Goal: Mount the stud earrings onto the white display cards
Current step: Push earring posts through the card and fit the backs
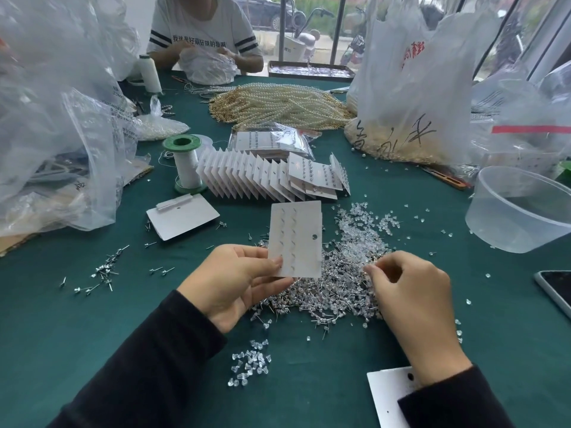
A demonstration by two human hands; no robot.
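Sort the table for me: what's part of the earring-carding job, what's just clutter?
In the job:
white card, gripped by the left hand
right hand, fingertips at the stud pile
clear earring backs
fanned row of cards
blank card

Lying about:
pearl strands
green-capped spool
clear plastic tub
phone
white plastic bag

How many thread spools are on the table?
2: a green-ended spool of white thread beside the fanned white cards, a white cone spool far back left; plastic bags may hide others.
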